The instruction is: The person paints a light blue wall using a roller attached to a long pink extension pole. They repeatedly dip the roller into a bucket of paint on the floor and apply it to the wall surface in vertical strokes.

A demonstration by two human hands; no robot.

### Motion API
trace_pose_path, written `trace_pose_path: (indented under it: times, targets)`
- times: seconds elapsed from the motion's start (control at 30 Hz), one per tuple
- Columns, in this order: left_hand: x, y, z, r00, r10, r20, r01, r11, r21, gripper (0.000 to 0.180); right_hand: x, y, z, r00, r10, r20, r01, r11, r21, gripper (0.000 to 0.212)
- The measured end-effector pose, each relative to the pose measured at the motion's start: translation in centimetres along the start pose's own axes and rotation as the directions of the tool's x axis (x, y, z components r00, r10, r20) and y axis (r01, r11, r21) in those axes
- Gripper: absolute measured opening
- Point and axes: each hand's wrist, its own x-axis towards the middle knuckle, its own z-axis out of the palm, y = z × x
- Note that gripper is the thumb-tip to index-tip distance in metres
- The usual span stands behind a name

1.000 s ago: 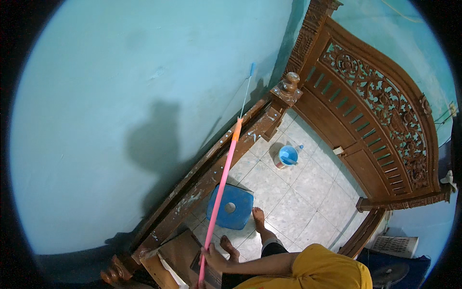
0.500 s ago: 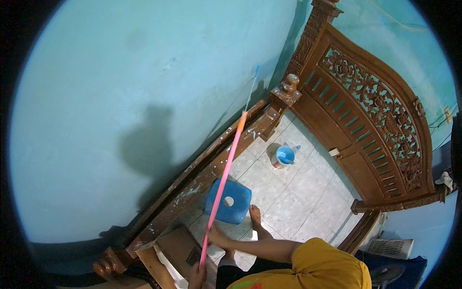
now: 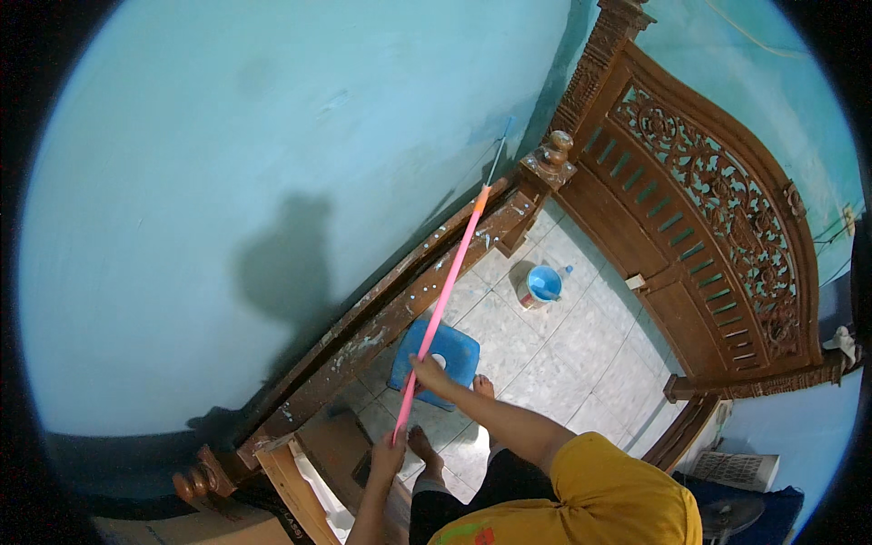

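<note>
A long pink pole (image 3: pixel 451 277) with an orange end carries a thin metal rod and a paint roller (image 3: pixel 507 129) with a blue head, set against the light blue wall (image 3: pixel 227 118) near its corner. My right hand (image 3: pixel 431 374) is wrapped round the pole's lower part. Below it, at the pole's bottom end, my left hand (image 3: pixel 388 454) is closed on the same pole. Under the pole stands a blue plastic stool (image 3: pixel 459 350) with a round hole. On the tiled floor a paint bucket (image 3: pixel 545 283) holds blue paint.
A paint-spattered wooden bed rail (image 3: pixel 381 341) runs along the wall to a post (image 3: pixel 549 162). The carved headboard (image 3: pixel 699 227) stands at the right. Cardboard (image 3: pixel 331 454) lies near my left hand, and a fan (image 3: pixel 727 516) is at the lower right.
Both hands have moved up and away from me with the pole. The roller has shifted slightly right along the wall, toward the corner.
</note>
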Motion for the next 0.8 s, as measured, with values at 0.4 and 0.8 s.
trace_pose_path:
  times: [0.4,0.8]
  targets:
    - [-22.2,-22.4,-4.5,0.998,-0.019,-0.056,0.009,0.984,-0.18,0.029,-15.9,13.6,16.9,0.959,0.188,0.211,-0.226,0.959,0.17,0.034]
    - [-0.7,-1.8,4.9,0.995,-0.089,0.036,0.092,0.99,-0.105,0.048,-0.7,2.6,-3.0,0.995,0.094,0.035,-0.097,0.991,0.09,0.033]
